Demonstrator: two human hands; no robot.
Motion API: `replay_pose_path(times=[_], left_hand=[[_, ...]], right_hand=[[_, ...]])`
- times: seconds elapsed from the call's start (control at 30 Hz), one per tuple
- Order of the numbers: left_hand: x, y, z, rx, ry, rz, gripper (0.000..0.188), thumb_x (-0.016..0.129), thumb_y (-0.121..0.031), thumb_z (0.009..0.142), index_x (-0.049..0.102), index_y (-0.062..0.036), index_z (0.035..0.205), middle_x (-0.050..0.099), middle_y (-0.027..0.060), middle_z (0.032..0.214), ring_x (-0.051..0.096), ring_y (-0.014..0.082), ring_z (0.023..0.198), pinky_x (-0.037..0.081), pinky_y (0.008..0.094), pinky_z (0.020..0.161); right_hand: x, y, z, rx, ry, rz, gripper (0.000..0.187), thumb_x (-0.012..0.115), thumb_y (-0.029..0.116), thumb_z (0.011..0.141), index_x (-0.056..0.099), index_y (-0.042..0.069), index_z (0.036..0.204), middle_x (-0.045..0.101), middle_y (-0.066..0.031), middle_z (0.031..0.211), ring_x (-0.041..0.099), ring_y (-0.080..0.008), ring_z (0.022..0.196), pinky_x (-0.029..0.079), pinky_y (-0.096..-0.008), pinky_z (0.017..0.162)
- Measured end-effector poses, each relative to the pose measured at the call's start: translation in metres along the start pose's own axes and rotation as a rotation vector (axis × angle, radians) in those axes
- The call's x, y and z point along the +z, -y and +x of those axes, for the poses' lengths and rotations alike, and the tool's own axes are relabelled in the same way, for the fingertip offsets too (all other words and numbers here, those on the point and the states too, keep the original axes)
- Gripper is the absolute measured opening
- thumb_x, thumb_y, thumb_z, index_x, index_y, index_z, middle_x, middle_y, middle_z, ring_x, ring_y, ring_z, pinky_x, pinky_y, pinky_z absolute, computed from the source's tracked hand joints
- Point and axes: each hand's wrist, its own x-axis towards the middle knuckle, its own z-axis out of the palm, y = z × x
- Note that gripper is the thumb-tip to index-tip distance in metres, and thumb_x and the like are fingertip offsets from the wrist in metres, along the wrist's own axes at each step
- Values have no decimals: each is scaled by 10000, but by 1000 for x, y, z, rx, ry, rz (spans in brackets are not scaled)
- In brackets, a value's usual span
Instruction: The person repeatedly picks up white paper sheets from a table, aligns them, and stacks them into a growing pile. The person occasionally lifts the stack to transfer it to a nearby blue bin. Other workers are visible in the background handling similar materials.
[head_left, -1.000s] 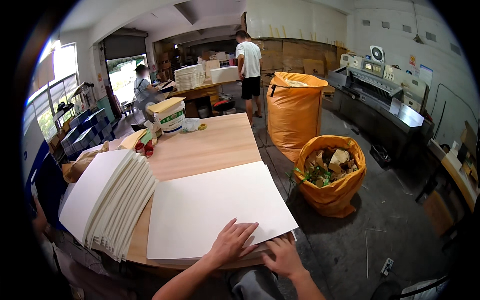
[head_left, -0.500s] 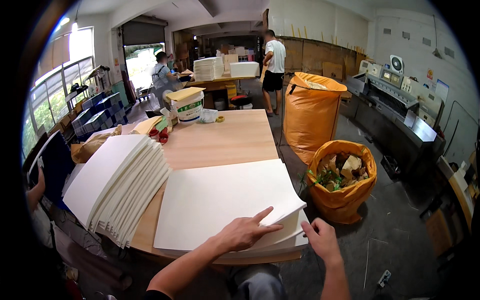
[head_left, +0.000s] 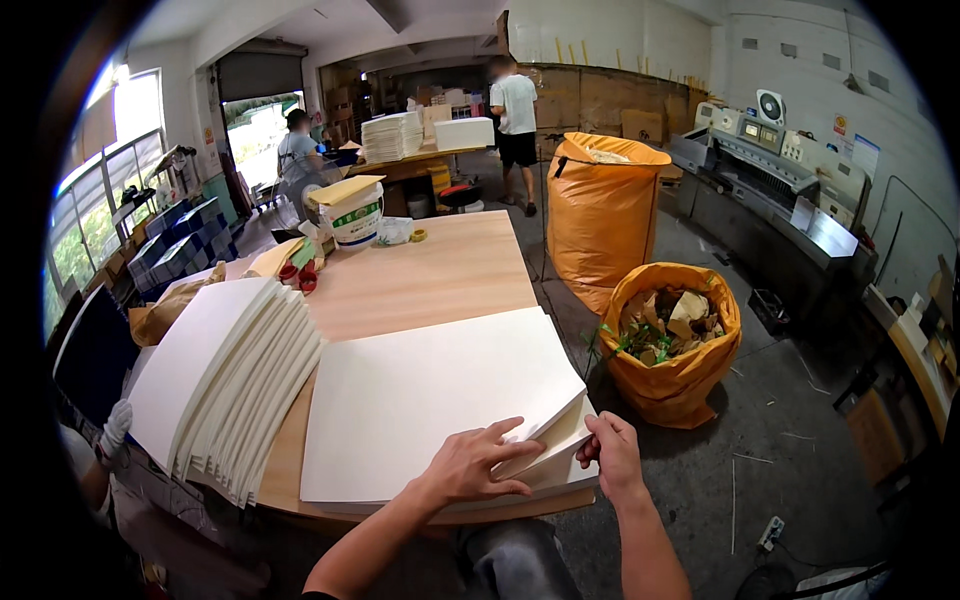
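Observation:
Large white paper sheets (head_left: pixel 430 405) lie in a stack on the table in front of me. At its near right corner, several sheets are bent up and a gap shows between the layers. My left hand (head_left: pixel 475 465) rests there with its fingers spread; some fingertips reach into the gap. My right hand (head_left: pixel 612 455) is closed, thumb against fingers, on the raised corner of a white paper sheet. To the left stands a taller, fanned stack of white sheets (head_left: pixel 225 375), its layers offset and curving. A co-worker's white-gloved hand (head_left: pixel 117 425) is beside that stack.
On the wooden table (head_left: pixel 420 270) stand a white bucket (head_left: pixel 355 215) and red tape rolls (head_left: pixel 300 275). Two orange sacks, one tall (head_left: pixel 605 220) and one holding scraps (head_left: pixel 625 380), stand to the right. Two people are farther back. A grey machine (head_left: pixel 780 165) lines the right wall.
My right hand has moved slightly up and left and closed on the sheet corner. My left fingers reach farther under the lifted sheets. A co-worker's gloved hand now shows at left.

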Motion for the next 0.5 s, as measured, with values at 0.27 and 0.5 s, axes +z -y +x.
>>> replay_pose_path(times=[0.27, 0.5], left_hand=[[-6, 4, 4, -7, 55, -43, 478, 754, -503, 817, 635, -371, 1261, 583, 120, 1354, 694, 300, 969, 578, 380, 769], [-10, 5, 4, -42, 117, -32, 481, 748, -345, 850, 611, -339, 1311, 499, 139, 1464, 687, 310, 1032, 570, 382, 803]], right_hand=[[-3, 0, -2, -16, 23, -40, 332, 583, 215, 985, 461, 116, 692, 495, -3, 587, 560, -123, 521, 425, -260, 462], [-6, 3, -3, -79, 69, -36, 371, 562, 298, 1008, 471, 109, 702, 511, -5, 604, 566, -119, 533, 428, -248, 468]])
